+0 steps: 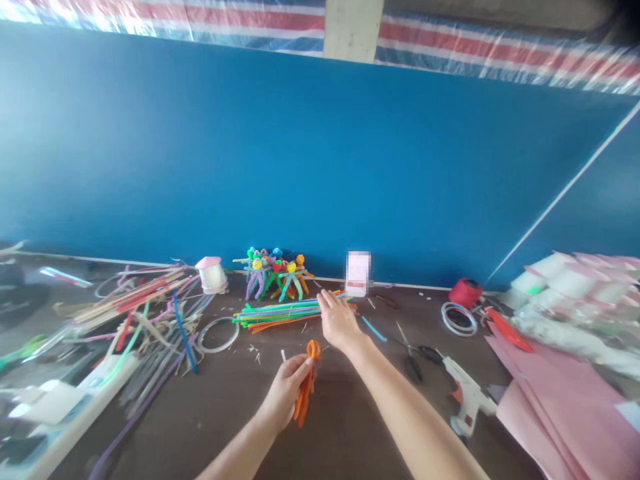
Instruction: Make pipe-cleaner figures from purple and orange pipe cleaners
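Note:
My left hand [289,385] is closed around a bent orange pipe cleaner [302,404]. A looped top pokes out above the thumb, and the legs hang below the fingers. Stretched forward, my right hand [341,325] lies at the right end of a bundle of coloured pipe cleaners [280,312], its fingers extended. Whether those fingertips touch the bundle I cannot tell. Behind the bundle stand several small pipe cleaner figures [277,275] in mixed colours with round heads.
Loose pipe cleaners [150,293] and a white power strip [95,393] crowd the left. A small white pot with a pink lid [213,277] stands by the blue wall [320,153]. Scissors [411,357], a glue gun [467,393] and pink sheets [565,400] lie right.

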`<state>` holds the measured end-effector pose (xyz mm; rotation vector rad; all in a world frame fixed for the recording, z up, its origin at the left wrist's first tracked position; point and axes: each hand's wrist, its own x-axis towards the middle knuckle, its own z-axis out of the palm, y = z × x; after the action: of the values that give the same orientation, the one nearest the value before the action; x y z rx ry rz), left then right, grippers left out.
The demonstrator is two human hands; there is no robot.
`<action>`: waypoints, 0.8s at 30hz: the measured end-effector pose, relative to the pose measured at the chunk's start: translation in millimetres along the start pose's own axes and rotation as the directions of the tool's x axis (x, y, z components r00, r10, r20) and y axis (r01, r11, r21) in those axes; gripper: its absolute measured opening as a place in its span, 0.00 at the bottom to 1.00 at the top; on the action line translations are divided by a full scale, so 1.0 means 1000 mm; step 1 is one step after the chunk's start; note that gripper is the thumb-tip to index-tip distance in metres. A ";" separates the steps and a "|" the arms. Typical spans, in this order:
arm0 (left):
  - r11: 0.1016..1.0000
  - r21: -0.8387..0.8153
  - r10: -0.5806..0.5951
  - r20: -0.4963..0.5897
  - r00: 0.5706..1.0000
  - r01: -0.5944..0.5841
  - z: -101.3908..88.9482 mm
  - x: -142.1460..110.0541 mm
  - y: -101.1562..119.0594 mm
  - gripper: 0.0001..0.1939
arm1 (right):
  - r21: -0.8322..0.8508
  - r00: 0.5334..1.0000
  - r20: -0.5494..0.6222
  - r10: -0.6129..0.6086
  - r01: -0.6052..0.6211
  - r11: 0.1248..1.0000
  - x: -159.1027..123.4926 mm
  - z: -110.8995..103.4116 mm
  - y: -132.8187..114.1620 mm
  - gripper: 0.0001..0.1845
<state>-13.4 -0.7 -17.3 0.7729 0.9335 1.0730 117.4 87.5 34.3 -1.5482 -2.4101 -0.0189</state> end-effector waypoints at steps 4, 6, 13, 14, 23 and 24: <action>1.000 -0.003 0.003 -0.006 1.000 -0.003 -0.003 0.003 -0.004 0.16 | 0.004 0.999 0.049 -0.002 0.002 1.000 -0.008 0.015 -0.010 0.24; 1.000 -0.008 0.003 0.006 1.000 -0.003 -0.004 0.003 -0.005 0.15 | 0.005 0.998 0.058 0.004 -0.004 1.000 -0.018 0.018 -0.011 0.22; 1.000 -0.025 0.008 0.016 1.000 -0.008 -0.003 0.002 -0.002 0.14 | 0.017 0.998 0.066 -0.006 0.005 1.000 -0.049 0.019 -0.010 0.18; 1.000 -0.025 0.004 0.019 1.000 -0.003 -0.003 0.002 -0.003 0.14 | 0.026 0.998 0.059 -0.010 0.008 1.000 -0.052 0.020 -0.010 0.18; 1.000 0.002 0.003 0.039 0.999 -0.003 -0.005 0.001 -0.004 0.13 | 0.230 0.979 -0.169 0.111 -0.071 0.971 -0.066 0.017 0.010 0.20; 1.000 0.003 0.001 0.039 0.999 -0.001 -0.005 0.000 -0.004 0.14 | 0.240 0.973 -0.192 0.131 -0.083 0.967 -0.064 0.017 0.013 0.19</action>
<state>-16.1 -1.1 -22.6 0.7946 0.9024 1.0544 150.2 38.4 1.4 -1.4885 -2.0838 0.1130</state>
